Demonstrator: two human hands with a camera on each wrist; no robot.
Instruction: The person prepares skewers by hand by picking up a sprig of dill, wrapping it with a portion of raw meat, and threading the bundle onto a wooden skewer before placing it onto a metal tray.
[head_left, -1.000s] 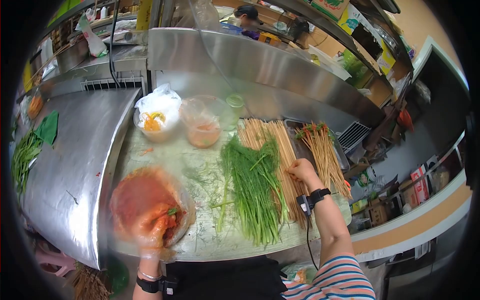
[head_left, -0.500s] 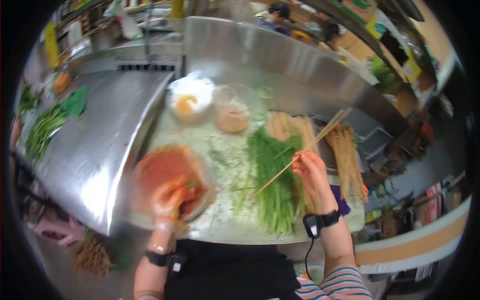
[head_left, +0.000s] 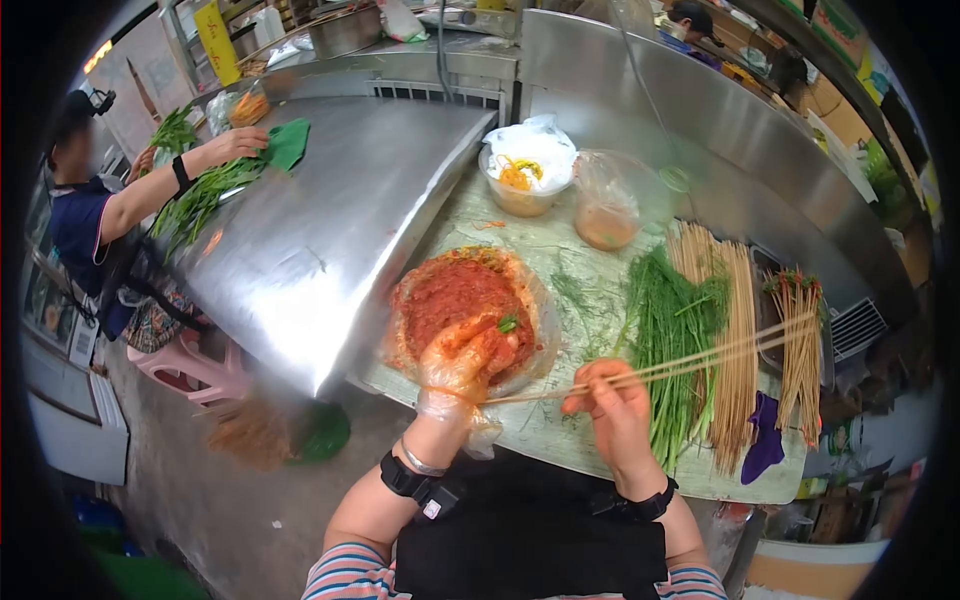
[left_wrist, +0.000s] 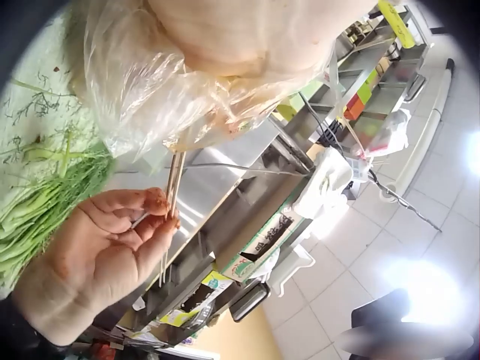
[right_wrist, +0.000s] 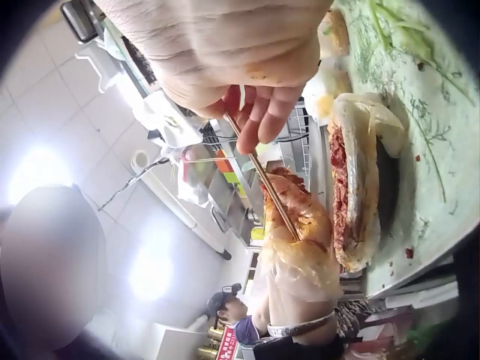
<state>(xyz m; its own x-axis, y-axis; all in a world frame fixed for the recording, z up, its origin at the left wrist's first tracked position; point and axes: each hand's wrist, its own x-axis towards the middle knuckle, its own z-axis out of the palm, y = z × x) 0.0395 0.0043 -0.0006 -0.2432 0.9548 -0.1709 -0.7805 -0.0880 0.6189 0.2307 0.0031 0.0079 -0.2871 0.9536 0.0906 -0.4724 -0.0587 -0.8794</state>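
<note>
My left hand (head_left: 455, 365), in a clear plastic glove smeared red, is over a bowl (head_left: 547, 345) of red, sauce-coated chopped food (head_left: 450, 285). Its curled fingers hold a red-coated morsel, and a green leaf (head_left: 508, 323) shows at the fingertips. Between thumb and fingers, my bare right hand (head_left: 615, 410) pinches thin bamboo skewers (head_left: 700, 362). Their near ends reach the left glove's wrist, overlapping it in the head view, while the far ends slant up to the right. In the right wrist view the skewers (right_wrist: 262, 176) cross in front of the gloved hand (right_wrist: 304, 217).
Feathery green herbs (head_left: 665, 350) lie beside a row of bare skewers (head_left: 735, 370). Tipped skewers (head_left: 797, 360) rest on a tray, near a purple cloth (head_left: 765, 440). Two tubs (head_left: 520, 205) stand behind the bowl. Across the metal counter (head_left: 390, 150), a person (head_left: 80, 200) touches a green cloth (head_left: 288, 145).
My right hand has lifted skewers from the row and brought them left, close to my left hand. The left hand stays over the bowl. The view has turned left; another person now appears.
</note>
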